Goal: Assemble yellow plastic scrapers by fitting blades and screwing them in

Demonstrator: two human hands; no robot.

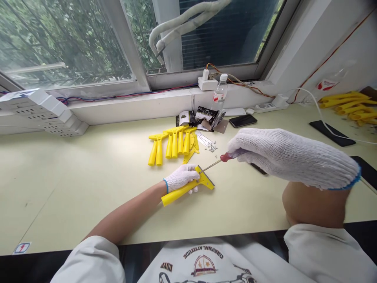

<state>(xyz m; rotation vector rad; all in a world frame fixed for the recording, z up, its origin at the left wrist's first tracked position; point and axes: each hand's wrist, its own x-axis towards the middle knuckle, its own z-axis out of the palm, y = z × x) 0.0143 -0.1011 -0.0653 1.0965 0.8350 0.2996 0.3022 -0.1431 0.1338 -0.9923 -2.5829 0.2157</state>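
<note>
My left hand [184, 177], in a white knitted glove, is closed around a yellow scraper [179, 192] just above the table. The scraper's wide head points right, with a dark edge strip along it and a small screw showing. In my gloved right hand [262, 153] is a screwdriver [225, 157] with a red handle end; its metal shaft slants down left to the scraper's head. The tip meets the head near my left thumb, though the screw under it is too small to make out. Beyond lie several yellow scraper handles [174, 143] and a heap of small screws [212, 147].
Black-and-white packaging [206, 116], a plastic bottle [220, 92] and a phone [243, 120] stand or lie by the windowsill. White boxes [53, 114] are stacked at the far left. More yellow handles [353, 106] are piled at right, near a white cable [319, 112].
</note>
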